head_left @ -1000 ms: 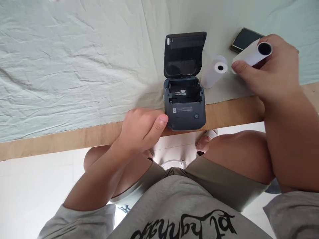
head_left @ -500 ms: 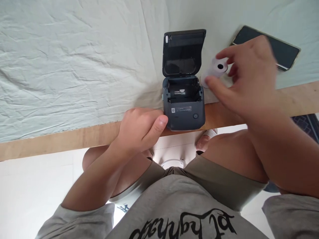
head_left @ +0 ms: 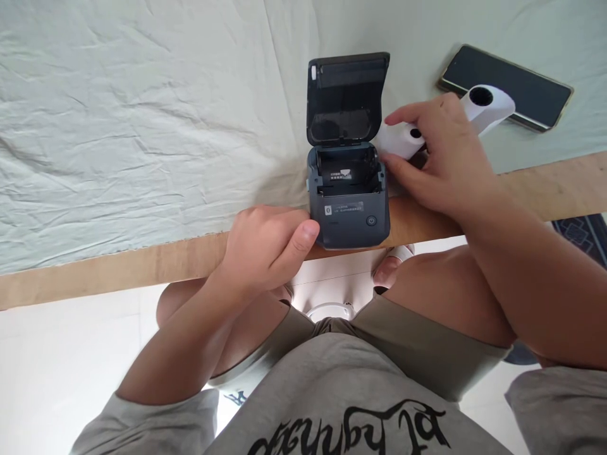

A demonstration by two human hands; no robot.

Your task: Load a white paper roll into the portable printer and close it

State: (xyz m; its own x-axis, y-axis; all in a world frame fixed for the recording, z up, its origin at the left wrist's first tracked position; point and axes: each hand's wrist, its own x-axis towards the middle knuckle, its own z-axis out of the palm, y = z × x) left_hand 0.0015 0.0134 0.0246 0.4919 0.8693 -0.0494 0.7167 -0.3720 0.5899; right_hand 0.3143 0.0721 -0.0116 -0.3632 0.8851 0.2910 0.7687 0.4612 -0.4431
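Head view is showing the dark printer (head_left: pixel 351 221) standing at the table's near edge (head_left: pixel 118 268), its lid (head_left: pixel 345 98) tilting up and back. The open bay is revealing a black interior with a small white label; the blue-grey front is carrying a pale sticker and a round power button. The left hand (head_left: pixel 270 246) is resting against the printer's left side, its fingers curling under; whether they are gripping, I cannot tell. Just right of the printer, the right hand (head_left: pixel 439 148) is pinching the narrow-cored roll (head_left: pixel 401 140) between thumb and fingers. This roll is looking smooth and white, its small dark core facing the hand. Beyond that hand, the wide-cored roll (head_left: pixel 490 109) is showing a large black opening and overlapping the phone (head_left: pixel 516 85) in view. Wrinkled pale cloth (head_left: pixel 142 126) is covering the table.
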